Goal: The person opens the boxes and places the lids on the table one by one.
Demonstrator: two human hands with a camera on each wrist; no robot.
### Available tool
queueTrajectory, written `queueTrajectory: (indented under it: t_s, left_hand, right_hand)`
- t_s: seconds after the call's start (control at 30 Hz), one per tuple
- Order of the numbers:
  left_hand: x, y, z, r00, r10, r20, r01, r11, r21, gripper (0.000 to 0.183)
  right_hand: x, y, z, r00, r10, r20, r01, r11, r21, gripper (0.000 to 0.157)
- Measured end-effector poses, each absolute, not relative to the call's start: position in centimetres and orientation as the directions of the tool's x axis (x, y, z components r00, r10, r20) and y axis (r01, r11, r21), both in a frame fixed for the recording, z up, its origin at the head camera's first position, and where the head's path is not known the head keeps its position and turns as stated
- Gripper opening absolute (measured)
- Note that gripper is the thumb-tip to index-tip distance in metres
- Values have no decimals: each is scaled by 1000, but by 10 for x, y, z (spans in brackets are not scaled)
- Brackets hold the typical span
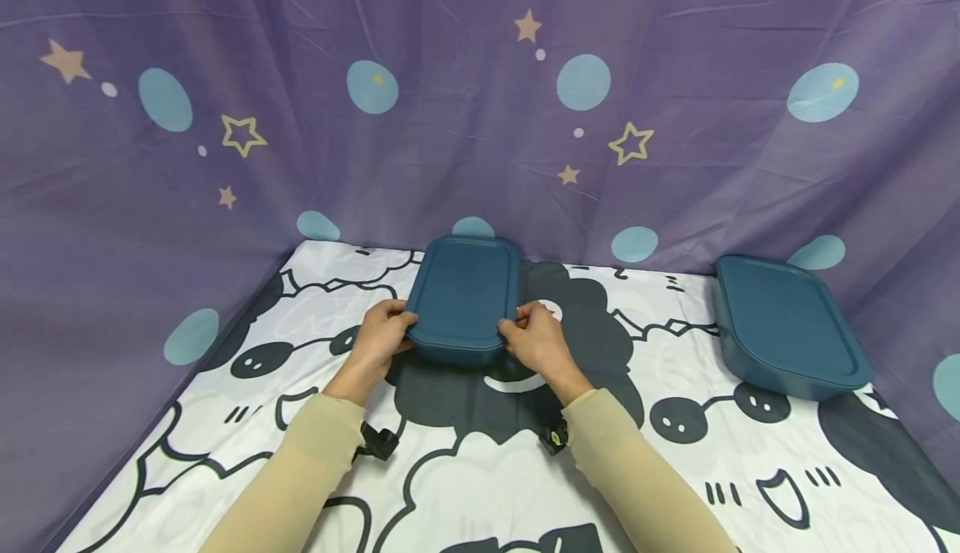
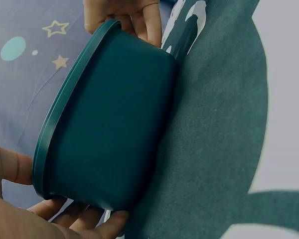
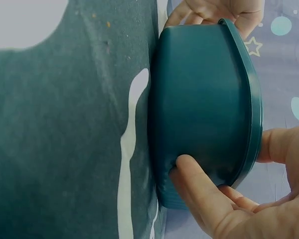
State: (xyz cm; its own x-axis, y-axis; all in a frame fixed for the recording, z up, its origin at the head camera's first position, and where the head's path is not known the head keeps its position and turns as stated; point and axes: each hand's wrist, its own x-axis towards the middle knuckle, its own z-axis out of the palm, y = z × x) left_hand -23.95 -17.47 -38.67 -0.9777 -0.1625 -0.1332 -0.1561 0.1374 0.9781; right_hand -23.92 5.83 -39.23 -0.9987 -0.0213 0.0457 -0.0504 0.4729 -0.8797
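A dark blue lidded storage box sits at the back middle of the cloth, its lid on top. My left hand grips its near left corner, thumb on the lid's edge and fingers against the side. At the near right corner my right hand holds it the same way, thumb over the lid's rim. In the left wrist view the box's front wall shows smooth and plain, its base close on the cloth. The lid hides whatever the box contains.
A second dark blue lidded box stands at the far right of the table. The table is covered by a black and white cartoon cloth. Right behind it hangs a purple curtain with stars and dots.
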Motion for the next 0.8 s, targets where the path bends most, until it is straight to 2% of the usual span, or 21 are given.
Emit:
queueTrajectory:
  t_s: [0.37,0.8]
  left_hand:
    - [-240,-181,-386,-978,-166,-123,-146,130,981,41]
    - [-240,-186,-386,-980,-159,-116,-140,148,979,39]
  right_hand:
    - [-240,51,-394,-998,-29,52,-60,464,-884,30]
    - [-241,46,-395,-996,-24,83,-83,529,-844,27]
